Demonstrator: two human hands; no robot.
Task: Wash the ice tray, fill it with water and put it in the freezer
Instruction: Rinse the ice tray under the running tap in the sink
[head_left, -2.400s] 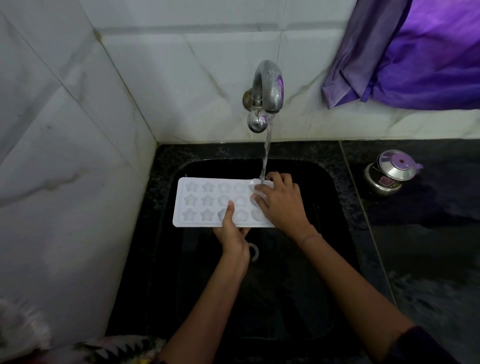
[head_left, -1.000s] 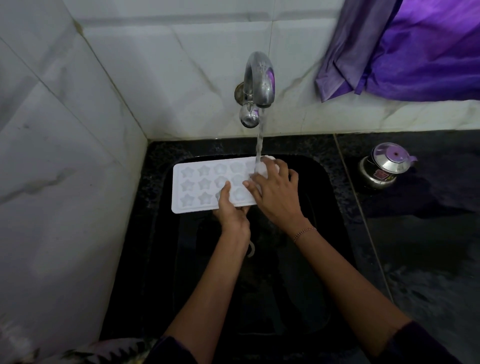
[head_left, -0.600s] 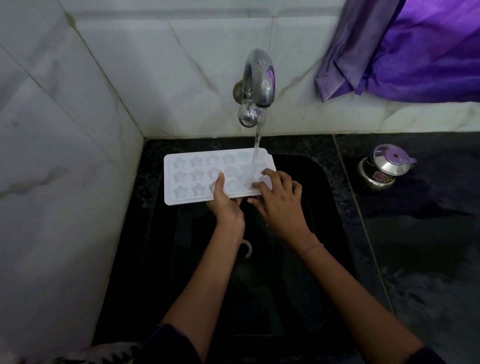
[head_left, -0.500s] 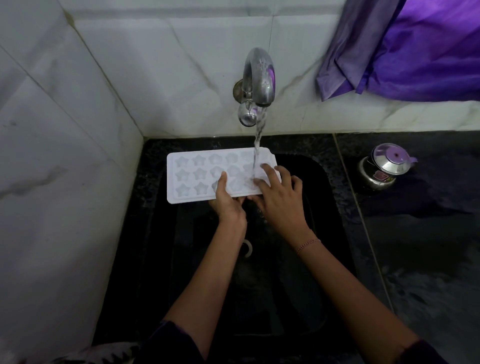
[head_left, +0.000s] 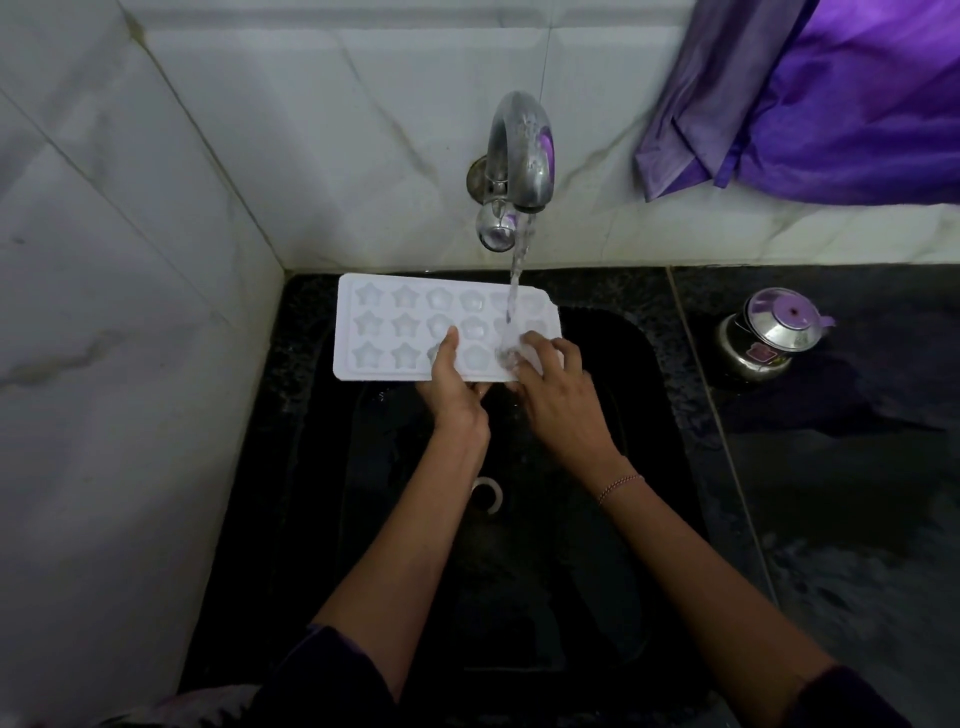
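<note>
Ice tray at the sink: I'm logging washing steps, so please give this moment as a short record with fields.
Ice tray: white, star and round moulds, held over the sink
Tap: running, stream lands on the tray's right end
Left hand: pinches the tray's near edge, thumb on top
Right hand: fingers touch the tray's right end by the stream
Counter: steel pot with purple lid, right of the sink
Stage: rinsing under the tap
</note>
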